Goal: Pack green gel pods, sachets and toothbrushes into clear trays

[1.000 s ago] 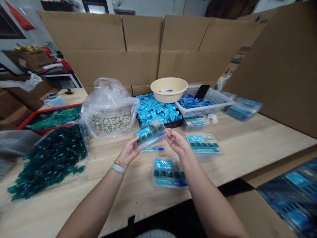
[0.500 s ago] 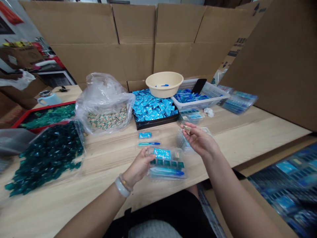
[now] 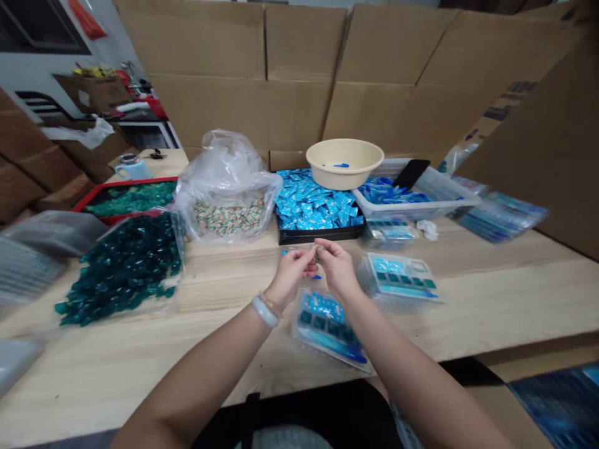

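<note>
Half a second ago, the left hand (image 3: 292,274) was on the clear box in front of the person, and the right hand (image 3: 339,271) was apart from it, at the right. Now the two hands are together above the table (image 3: 215,318), fingertips meeting, and the front box (image 3: 327,321) lies free of the left hand, turned askew.

The right hand's thumb and finger are pinched narrow on a small piece (image 3: 319,252). The left hand's fingers are curled and close against it, but I cannot tell if they also grip. The piece is at the meeting of the fingertips, in front of the black tray (image 3: 322,236) of blue packets. It is very small, mostly hidden and blurred, so its shape is not clear.

The front box is clear, with a blue packet at the top, a row of dark green squares, and blue pens along the lower side. Near it, at the right, is a stack of similar boxes (image 3: 406,284).
</note>
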`<action>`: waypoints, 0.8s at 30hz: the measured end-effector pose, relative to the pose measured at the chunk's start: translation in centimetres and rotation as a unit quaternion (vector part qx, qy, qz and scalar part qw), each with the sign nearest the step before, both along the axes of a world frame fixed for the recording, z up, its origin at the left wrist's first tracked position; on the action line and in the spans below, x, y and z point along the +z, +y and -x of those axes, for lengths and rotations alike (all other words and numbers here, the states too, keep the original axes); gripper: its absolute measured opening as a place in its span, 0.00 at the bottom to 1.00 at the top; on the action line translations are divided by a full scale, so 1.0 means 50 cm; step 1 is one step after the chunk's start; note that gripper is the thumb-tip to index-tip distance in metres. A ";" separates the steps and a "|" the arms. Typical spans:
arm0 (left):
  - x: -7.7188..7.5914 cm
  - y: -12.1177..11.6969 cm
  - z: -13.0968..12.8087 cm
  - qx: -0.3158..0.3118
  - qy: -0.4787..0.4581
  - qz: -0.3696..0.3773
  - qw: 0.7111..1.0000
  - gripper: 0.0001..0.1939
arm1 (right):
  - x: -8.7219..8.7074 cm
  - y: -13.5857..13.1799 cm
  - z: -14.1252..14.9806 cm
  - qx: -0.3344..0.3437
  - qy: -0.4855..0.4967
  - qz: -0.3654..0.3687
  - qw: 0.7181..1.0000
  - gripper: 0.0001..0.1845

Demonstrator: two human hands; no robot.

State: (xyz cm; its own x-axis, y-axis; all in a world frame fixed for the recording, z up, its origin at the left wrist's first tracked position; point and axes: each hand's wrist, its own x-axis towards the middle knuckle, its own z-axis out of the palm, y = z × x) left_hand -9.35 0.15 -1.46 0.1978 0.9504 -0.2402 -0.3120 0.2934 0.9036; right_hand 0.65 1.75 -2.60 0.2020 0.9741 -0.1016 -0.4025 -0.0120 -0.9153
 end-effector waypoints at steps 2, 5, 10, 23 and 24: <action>-0.007 0.039 0.005 0.026 -0.026 0.022 0.999 0.10 | -0.010 0.023 0.023 -0.014 -0.022 -0.009 1.000 0.14; -0.034 0.075 0.018 0.062 -0.024 0.041 0.997 0.09 | -0.014 0.050 0.036 0.000 -0.014 0.012 1.000 0.15; -0.071 0.108 0.027 0.081 -0.015 0.026 0.996 0.08 | -0.019 0.081 0.028 0.027 -0.022 0.090 0.995 0.17; -0.104 0.140 0.080 0.075 0.020 0.055 0.995 0.02 | -0.032 0.130 0.037 0.138 -0.165 0.094 0.972 0.13; -0.106 0.138 0.091 0.072 0.010 0.069 0.995 0.03 | -0.034 0.133 0.046 0.146 -0.197 0.077 0.966 0.12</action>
